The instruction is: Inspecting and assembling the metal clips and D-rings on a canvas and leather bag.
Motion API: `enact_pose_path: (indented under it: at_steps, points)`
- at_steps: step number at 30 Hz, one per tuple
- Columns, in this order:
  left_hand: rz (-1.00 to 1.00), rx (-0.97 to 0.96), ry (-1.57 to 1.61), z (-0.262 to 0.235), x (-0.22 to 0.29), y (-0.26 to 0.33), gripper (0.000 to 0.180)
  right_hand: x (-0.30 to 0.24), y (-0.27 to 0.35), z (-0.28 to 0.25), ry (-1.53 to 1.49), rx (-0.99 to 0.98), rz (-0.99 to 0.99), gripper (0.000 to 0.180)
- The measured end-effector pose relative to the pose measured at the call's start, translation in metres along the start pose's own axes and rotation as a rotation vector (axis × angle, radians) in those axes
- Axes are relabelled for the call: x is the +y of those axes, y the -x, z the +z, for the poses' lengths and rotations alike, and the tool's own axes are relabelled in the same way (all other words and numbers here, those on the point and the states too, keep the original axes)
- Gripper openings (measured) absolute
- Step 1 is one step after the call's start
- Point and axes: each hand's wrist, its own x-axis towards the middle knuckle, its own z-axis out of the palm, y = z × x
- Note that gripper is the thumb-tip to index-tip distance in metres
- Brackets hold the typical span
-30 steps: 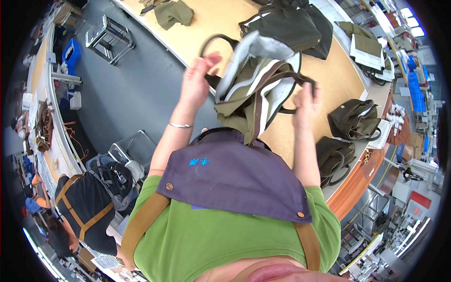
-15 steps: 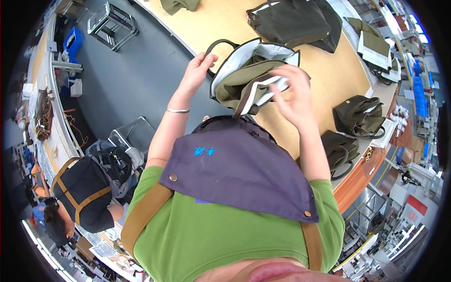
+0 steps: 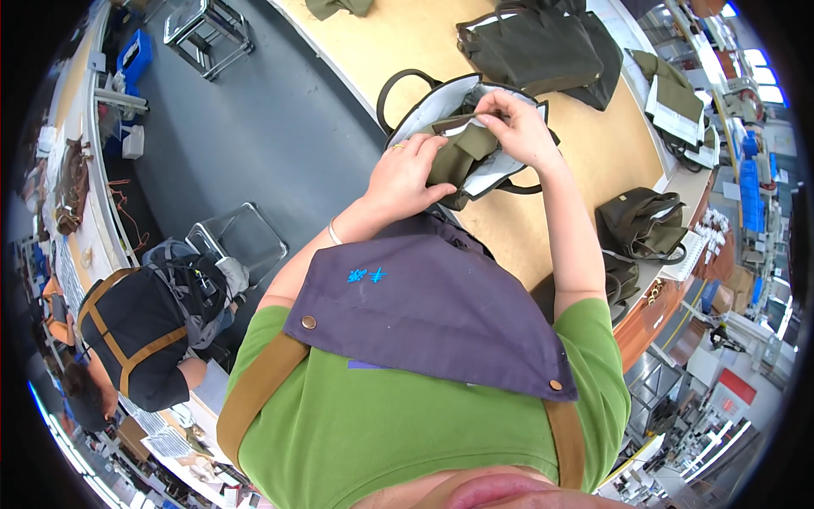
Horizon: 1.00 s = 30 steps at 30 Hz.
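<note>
In front of me a handbag (image 3: 495,176) stands open at the table's edge. It has dark trim, a pale inner face and dark loop handles (image 3: 383,100). Bunched in its mouth is an olive fabric lining (image 3: 458,161) with a brown strip along its top edge. My left hand (image 3: 405,176) is closed on the near left side of this lining, its thumb toward me. At the far side, my right hand (image 3: 515,129) pinches the lining's brown-edged top between thumb and fingers. The bag's bottom is hidden by my hands and apron.
Dark bags (image 3: 543,47) lie farther back on the tan table (image 3: 585,144). Another dark bag (image 3: 642,222) rests at the right, near olive fabric pieces (image 3: 666,81). A metal-framed stool (image 3: 208,34) stands on the grey floor to the left. A co-worker (image 3: 140,339) is at the lower left.
My left hand has let go of the handle and moved right onto the lining. My right hand, blurred before, now pinches the lining's edge. The lining is gathered farther inside the bag.
</note>
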Motion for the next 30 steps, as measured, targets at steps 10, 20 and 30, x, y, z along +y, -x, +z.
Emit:
enact_pose_path:
  at_steps: [10,20,30]
  points:
    - [-0.242,0.065,0.364,0.026,-0.01,-0.022,0.037,-0.042,0.03,0.009,0.364,-0.096,-0.214,0.038]
    - [0.135,-0.02,-0.082,0.056,0.008,0.023,0.03,0.013,-0.016,0.028,0.168,0.013,0.123,0.019]
    - [0.252,0.119,0.169,-0.011,0.023,-0.023,0.011,-0.028,-0.003,-0.02,-0.237,-0.382,0.258,0.019]
